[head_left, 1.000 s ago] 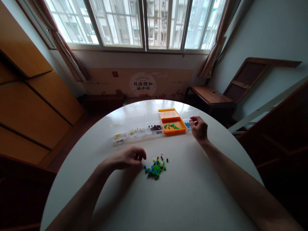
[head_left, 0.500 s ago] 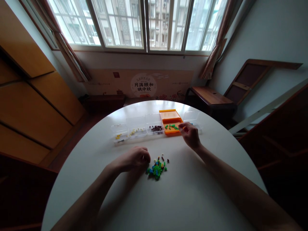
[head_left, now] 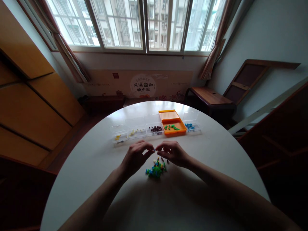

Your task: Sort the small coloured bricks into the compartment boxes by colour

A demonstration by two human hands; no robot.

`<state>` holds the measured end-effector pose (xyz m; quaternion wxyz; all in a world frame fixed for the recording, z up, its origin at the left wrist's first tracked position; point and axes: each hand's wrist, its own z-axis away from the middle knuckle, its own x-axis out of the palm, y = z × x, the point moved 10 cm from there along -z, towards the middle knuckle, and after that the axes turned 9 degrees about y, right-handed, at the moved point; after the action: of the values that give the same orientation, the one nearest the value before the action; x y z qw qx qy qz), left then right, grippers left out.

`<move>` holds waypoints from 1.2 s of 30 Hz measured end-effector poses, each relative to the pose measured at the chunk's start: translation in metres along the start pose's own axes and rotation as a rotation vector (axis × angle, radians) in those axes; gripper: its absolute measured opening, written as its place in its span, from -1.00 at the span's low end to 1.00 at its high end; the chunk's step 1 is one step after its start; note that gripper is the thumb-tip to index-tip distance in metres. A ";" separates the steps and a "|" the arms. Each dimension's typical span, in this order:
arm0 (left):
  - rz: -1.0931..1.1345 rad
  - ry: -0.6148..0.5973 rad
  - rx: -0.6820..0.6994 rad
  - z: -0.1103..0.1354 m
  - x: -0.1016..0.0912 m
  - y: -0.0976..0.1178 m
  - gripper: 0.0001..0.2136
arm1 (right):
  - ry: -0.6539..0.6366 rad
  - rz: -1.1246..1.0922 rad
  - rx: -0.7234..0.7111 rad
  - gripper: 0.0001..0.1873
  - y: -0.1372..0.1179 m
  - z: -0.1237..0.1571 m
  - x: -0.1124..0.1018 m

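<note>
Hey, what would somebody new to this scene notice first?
Probably the open orange box holding green bricks, near the far edge of the white table. Next, the left hand and right hand, close together near the multicoloured brick pile. The bright window spans the top.

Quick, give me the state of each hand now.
Left hand: closed, apparently pinching a tiny bluish piece.
Right hand: curled in right beside it; whether it grips anything cannot be told.

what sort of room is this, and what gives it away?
Likely a room in a home: curtains hang beside a wide window facing what look like apartment buildings, and wooden cabinets line the left.
</note>
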<state>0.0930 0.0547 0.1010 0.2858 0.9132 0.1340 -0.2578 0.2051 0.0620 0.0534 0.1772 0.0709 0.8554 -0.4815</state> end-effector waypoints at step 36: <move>-0.102 -0.414 -0.009 0.020 0.039 -0.023 -0.90 | 1.029 0.098 0.422 -0.61 0.140 0.021 -0.201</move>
<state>0.1084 0.0650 0.0549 0.2978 0.8315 0.1193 -0.4535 0.4372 0.1277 0.0068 -0.2593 0.3704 0.7125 -0.5366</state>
